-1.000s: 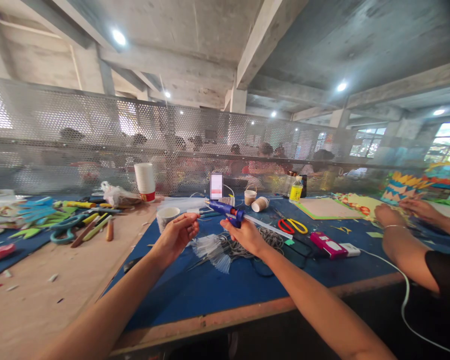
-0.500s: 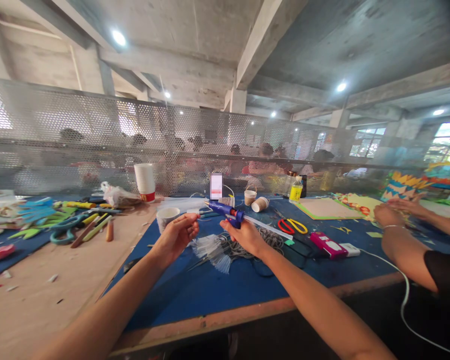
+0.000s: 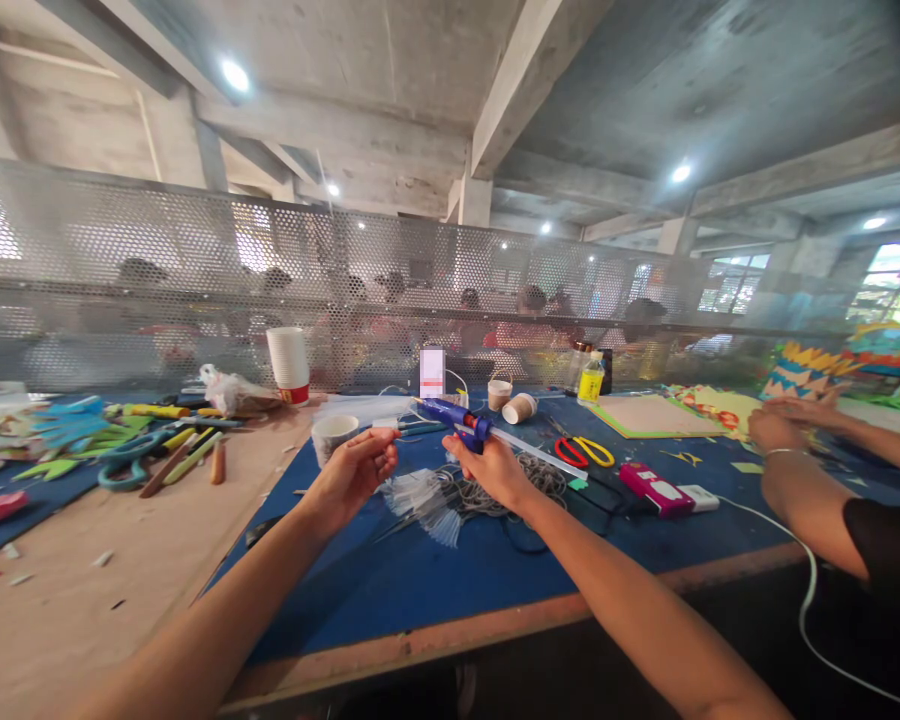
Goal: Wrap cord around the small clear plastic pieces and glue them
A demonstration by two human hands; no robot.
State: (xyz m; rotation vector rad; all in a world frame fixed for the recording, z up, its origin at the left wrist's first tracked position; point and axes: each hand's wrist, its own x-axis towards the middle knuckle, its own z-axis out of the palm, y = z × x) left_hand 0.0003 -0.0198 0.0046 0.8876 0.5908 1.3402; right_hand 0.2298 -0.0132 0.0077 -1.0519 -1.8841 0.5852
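My right hand (image 3: pixel 493 470) is wrapped round the handle of a blue hot glue gun (image 3: pixel 461 424), whose nozzle points up and left. A long clear glue stick (image 3: pixel 536 453) sticks out of the gun's back end. Left of the nozzle, my left hand (image 3: pixel 356 475) is raised with thumb and forefinger pinched together and the other fingers curled. Whatever lies in that pinch is too small to make out. Beneath the hands, a bundle of clear plastic strips (image 3: pixel 427 505) lies beside a heap of grey cord (image 3: pixel 547 480) on the blue table mat (image 3: pixel 390 595).
A paper cup (image 3: pixel 335 438) stands behind my left hand. To the right are red-and-yellow-handled scissors (image 3: pixel 583 452), a magenta box (image 3: pixel 654 490) and a co-worker's arms (image 3: pixel 810 510). Pliers (image 3: pixel 131 455) and other tools lie left. A phone (image 3: pixel 433 374) stands near the perforated screen (image 3: pixel 390 240).
The glue gun has shifted very slightly to the right, its nozzle a little farther from my left fingers. My left hand holds nearly the same pose.
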